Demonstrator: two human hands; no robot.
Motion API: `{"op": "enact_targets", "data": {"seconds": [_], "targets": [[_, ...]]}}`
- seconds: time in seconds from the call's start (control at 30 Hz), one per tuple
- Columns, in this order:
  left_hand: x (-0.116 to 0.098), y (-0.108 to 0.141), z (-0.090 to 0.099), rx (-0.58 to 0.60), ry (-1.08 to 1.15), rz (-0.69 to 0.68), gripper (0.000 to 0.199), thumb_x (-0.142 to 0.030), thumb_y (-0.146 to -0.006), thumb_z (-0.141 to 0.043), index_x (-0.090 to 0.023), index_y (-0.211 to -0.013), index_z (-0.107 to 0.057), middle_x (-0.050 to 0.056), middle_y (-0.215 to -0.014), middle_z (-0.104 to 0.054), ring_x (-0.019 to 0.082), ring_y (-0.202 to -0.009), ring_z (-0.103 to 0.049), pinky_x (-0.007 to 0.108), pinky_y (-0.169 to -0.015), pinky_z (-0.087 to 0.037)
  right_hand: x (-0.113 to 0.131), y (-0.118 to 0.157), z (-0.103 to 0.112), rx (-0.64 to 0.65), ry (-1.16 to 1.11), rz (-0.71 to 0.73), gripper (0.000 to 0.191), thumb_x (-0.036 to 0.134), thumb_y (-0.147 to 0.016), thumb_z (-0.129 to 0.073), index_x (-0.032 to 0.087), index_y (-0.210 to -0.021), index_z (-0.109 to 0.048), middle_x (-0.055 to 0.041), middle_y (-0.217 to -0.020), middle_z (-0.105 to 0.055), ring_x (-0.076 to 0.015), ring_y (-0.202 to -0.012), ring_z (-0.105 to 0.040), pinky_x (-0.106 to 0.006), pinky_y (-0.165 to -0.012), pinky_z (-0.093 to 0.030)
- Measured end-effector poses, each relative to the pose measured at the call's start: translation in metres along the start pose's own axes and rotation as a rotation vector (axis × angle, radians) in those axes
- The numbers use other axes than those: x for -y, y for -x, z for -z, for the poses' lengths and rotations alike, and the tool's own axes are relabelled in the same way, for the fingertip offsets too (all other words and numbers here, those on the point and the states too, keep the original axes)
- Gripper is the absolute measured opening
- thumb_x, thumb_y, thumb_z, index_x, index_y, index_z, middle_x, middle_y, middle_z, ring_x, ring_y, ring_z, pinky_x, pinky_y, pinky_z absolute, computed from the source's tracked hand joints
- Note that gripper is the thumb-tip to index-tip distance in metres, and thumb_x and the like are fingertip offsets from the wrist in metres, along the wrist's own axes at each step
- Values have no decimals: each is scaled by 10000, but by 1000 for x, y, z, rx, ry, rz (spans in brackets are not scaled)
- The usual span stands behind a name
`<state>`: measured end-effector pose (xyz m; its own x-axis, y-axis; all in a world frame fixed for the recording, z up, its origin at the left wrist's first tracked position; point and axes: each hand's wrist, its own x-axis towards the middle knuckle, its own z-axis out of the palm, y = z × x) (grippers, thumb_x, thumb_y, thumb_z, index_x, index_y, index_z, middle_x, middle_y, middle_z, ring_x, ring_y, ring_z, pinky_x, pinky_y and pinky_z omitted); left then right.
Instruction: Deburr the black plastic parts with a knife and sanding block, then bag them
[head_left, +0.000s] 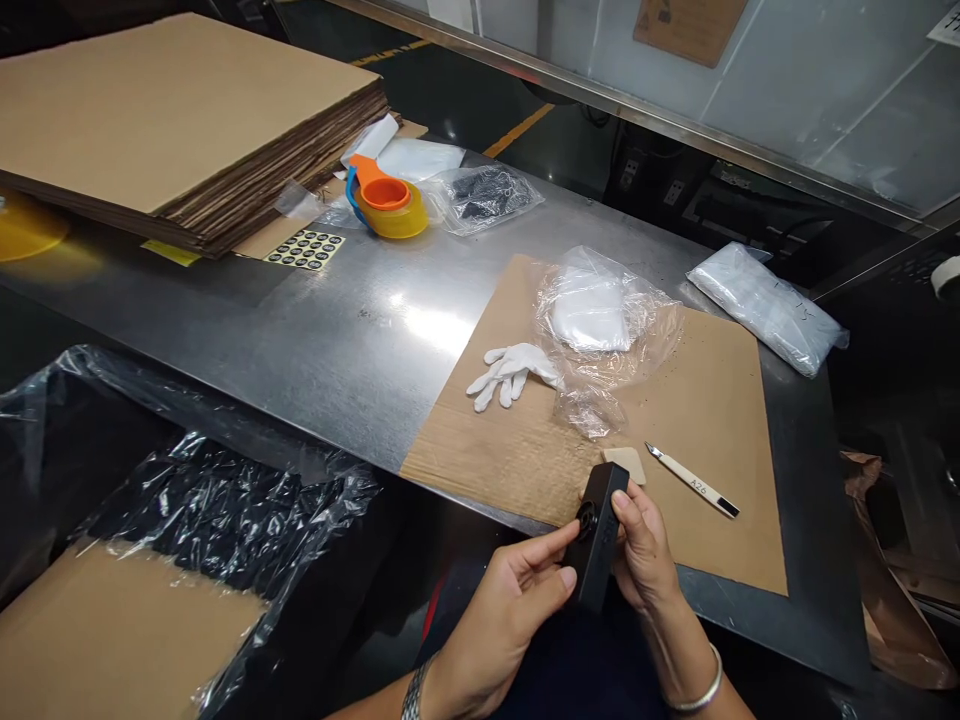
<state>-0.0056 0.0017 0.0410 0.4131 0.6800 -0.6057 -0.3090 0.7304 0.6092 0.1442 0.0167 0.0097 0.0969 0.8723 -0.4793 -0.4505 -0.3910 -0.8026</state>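
A black rectangular box-like part (598, 545) with a round feature on its side is held tilted over the table's front edge. My right hand (646, 550) grips its right side, thumb on the near face. My left hand (517, 605) is closed around its lower left, index finger resting by the round feature. Just behind the part lies a small beige square pad (625, 464) on the cardboard sheet (705, 400). To the right of it is a slim white craft knife (694, 480) marked A26. A white glove (514, 374) lies farther left.
Clear plastic bags (592, 310) lie on the cardboard, and a wrapped white pack (769, 305) sits at right. Farther left are a tape dispenser (386, 200), a sticker sheet (306, 250) and a cardboard stack (187, 110). A plastic-lined box (112, 630) stands at lower left.
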Motion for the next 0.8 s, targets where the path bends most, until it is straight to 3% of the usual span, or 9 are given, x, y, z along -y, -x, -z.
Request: {"op": "enact_targets", "data": {"seconds": [0.1, 0.2, 0.3, 0.43, 0.53, 0.63, 0.7, 0.8], "targets": [[0, 1, 1, 54, 30, -42, 418, -261, -730, -665, -222, -1141, -595, 49, -1120, -637, 204, -1154, -472, 314, -1012, -299, -1, 1, -1, 7, 61, 17, 351, 450, -734, -610, 180, -951, -554, -27, -758, -629, -132, -585, -565, -230, -522, -449], [0, -3, 4, 65, 15, -50, 434, -266, -738, -655, -219, -1163, -578, 63, -1176, -610, 210, -1154, -482, 331, -1023, -299, -1, -5, 1, -3, 356, 108, 385, 502, -799, -477, 172, -988, -533, -54, -797, -645, -149, -597, -588, -248, -518, -457], [2, -11, 10, -34, -25, -74, 431, -313, -735, -650, -212, -1150, -588, 90, -1219, -578, 240, -1112, -518, 366, -977, -357, 3, -23, 5, -55, 658, 213, 399, 521, -810, -437, 184, -998, -541, -43, -788, -642, -155, -610, -585, -254, -523, -447], [4, -28, 19, -207, -75, -164, 405, -370, -717, -653, -187, -1077, -626, 104, -1200, -585, 249, -1076, -537, 339, -888, -417, 12, -56, 1, -156, 902, 344, 364, 458, -651, -664, 208, -906, -595, -23, -683, -610, -186, -617, -558, -279, -559, -398], [8, -41, 28, -278, -102, -226, 405, -420, -681, -671, -162, -993, -655, 101, -1054, -650, 212, -904, -595, 269, -711, -463, 21, -73, -10, -219, 1063, 454, 240, 391, -628, -702, 202, -725, -591, -40, -611, -580, -215, -633, -559, -304, -593, -362], [14, -53, 39, -347, -82, -324, 394, -491, -634, -681, -138, -810, -668, 55, -737, -659, 137, -607, -562, 213, -488, -403, 40, -87, -16, -243, 1173, 526, 215, 368, -727, -630, 198, -619, -554, -24, -513, -513, -207, -588, -548, -319, -592, -350], [17, -61, 45, -332, -63, -339, 413, -524, -627, -671, -135, -766, -642, 8, -565, -590, 92, -445, -478, 194, -387, -312, 57, -103, -16, -231, 1220, 566, 229, 348, -798, -562, 192, -630, -559, -19, -539, -518, -190, -605, -549, -327, -615, -371], [20, -69, 48, -274, -76, -299, 469, -577, -591, -667, -142, -760, -615, -21, -473, -544, 62, -332, -391, 187, -335, -199, 84, -143, -18, -183, 1251, 608, 216, 331, -864, -496, 164, -766, -591, -24, -757, -591, -159, -735, -568, -330, -694, -432]]}}
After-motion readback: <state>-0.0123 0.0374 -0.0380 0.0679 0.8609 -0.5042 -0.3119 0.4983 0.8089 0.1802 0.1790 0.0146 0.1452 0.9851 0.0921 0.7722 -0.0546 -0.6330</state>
